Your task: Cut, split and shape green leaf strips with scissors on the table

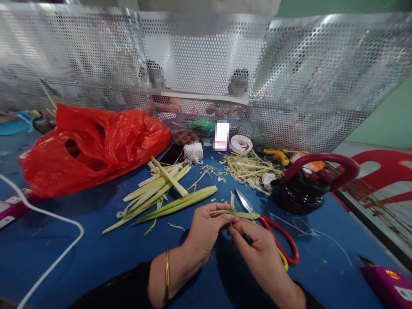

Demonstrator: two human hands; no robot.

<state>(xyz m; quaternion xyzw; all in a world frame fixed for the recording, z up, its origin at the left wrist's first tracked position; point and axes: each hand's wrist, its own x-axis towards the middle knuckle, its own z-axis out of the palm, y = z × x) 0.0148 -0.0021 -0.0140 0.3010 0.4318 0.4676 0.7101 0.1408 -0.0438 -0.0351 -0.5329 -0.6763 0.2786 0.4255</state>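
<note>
Both hands meet over the blue table, working on folded green leaf strips [246, 215] that cross each other. My left hand [204, 231], with a gold bangle at its wrist, pinches the crossing from the left. On the right side, my right hand [257, 249] is closed with thumb and fingertips on the lower part of the strips. Just beyond the hands lie long pale green leaves [183, 205] and a pile of cut leaf pieces [157, 184]. Beside my right hand, scissors [280, 238] with red and yellow handles lie with their blades pointing away.
A red plastic bag [96, 146] fills the back left. Behind are a white thread spool [193, 151], a ribbon roll [241, 144] and leaf scraps [247, 167]. A black pot-like container with a red handle [302, 189] stands right. A white cable [64, 219] crosses the left.
</note>
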